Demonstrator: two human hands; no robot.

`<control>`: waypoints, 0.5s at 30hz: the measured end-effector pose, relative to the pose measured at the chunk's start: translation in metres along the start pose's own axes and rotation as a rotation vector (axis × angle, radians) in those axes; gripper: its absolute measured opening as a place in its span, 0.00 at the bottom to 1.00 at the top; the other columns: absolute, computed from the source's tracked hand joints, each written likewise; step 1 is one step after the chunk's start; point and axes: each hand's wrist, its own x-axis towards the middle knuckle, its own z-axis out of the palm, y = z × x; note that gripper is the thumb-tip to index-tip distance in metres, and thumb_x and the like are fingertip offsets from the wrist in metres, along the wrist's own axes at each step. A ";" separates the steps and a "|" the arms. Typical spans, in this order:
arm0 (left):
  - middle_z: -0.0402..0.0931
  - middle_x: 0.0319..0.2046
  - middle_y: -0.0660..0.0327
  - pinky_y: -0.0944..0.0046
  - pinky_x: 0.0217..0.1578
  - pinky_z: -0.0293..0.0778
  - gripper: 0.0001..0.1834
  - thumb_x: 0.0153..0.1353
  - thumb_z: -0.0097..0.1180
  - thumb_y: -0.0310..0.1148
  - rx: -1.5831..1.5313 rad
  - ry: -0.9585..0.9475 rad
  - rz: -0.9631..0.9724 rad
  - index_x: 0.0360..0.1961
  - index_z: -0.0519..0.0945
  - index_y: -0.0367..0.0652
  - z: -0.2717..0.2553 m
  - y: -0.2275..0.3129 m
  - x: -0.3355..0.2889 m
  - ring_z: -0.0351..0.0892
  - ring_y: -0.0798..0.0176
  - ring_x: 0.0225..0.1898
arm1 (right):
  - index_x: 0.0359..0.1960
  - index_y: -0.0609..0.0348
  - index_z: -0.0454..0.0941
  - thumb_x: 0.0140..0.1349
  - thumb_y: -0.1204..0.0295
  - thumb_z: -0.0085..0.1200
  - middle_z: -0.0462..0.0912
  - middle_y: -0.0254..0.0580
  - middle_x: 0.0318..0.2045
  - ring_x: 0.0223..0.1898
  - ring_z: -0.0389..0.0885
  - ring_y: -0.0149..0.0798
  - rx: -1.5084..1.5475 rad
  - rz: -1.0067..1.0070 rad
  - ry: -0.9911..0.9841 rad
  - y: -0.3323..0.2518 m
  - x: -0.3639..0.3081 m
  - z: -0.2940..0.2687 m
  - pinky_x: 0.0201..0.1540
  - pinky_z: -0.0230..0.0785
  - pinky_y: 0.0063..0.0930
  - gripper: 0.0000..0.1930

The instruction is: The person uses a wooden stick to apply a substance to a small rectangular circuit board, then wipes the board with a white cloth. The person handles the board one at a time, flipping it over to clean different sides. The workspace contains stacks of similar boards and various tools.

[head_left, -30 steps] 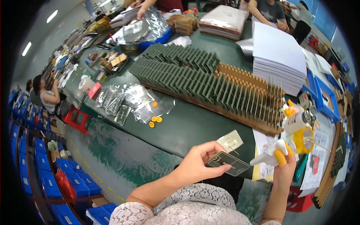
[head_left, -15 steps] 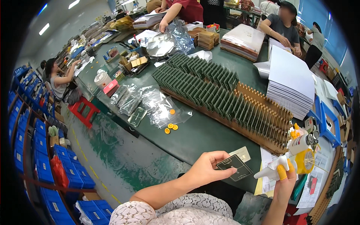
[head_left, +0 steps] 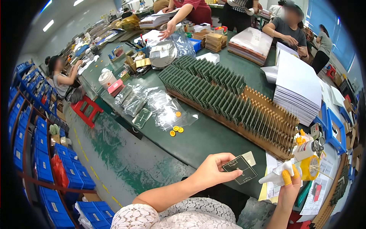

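My left hand (head_left: 217, 170) pinches a dark green card (head_left: 240, 170) with pale printed lines, thumb on its face. A pale card (head_left: 249, 158) sticks out behind its upper right corner. To the right, my right hand (head_left: 290, 187), with yellow finger cots on its fingertips, grips a crumpled white cloth (head_left: 275, 175). The cloth is close to the green card's right edge, with a small gap between them. Beyond my hands stands a brown slotted rack (head_left: 267, 102) with rows of upright green cards (head_left: 206, 91); its right end has bare slots.
Clear plastic bags (head_left: 166, 110), loose green cards (head_left: 142, 118) and yellow finger cots (head_left: 176, 130) lie left on the green table (head_left: 160, 143). A bottle (head_left: 305, 149), a yellow tape roll (head_left: 310, 168) and a paper stack (head_left: 297, 86) stand right. Co-workers are across the table.
Less of the pale card shows behind the green one. The cloth stays in my right hand. Across the table, a co-worker's hand has left the plastic bags and is spread above them.
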 end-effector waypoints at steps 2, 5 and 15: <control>0.82 0.37 0.67 0.76 0.36 0.75 0.11 0.58 0.67 0.26 -0.016 -0.007 0.013 0.42 0.81 0.37 -0.001 0.000 0.000 0.78 0.78 0.38 | 0.58 0.64 0.75 0.62 0.80 0.60 0.80 0.40 0.50 0.51 0.78 0.33 -0.003 -0.008 -0.004 0.000 0.000 -0.001 0.58 0.69 0.30 0.21; 0.82 0.37 0.67 0.77 0.35 0.74 0.11 0.58 0.67 0.27 0.003 -0.007 0.018 0.42 0.81 0.37 -0.001 -0.002 0.001 0.77 0.79 0.38 | 0.58 0.64 0.75 0.62 0.81 0.60 0.80 0.40 0.51 0.51 0.78 0.34 -0.010 -0.016 -0.012 0.001 0.000 -0.002 0.58 0.69 0.31 0.21; 0.82 0.37 0.67 0.78 0.33 0.74 0.11 0.58 0.67 0.28 -0.036 -0.018 0.037 0.41 0.81 0.37 -0.005 -0.005 0.000 0.78 0.79 0.36 | 0.57 0.64 0.75 0.62 0.81 0.60 0.79 0.40 0.51 0.53 0.77 0.34 -0.040 -0.019 -0.026 0.001 0.001 -0.004 0.59 0.68 0.31 0.21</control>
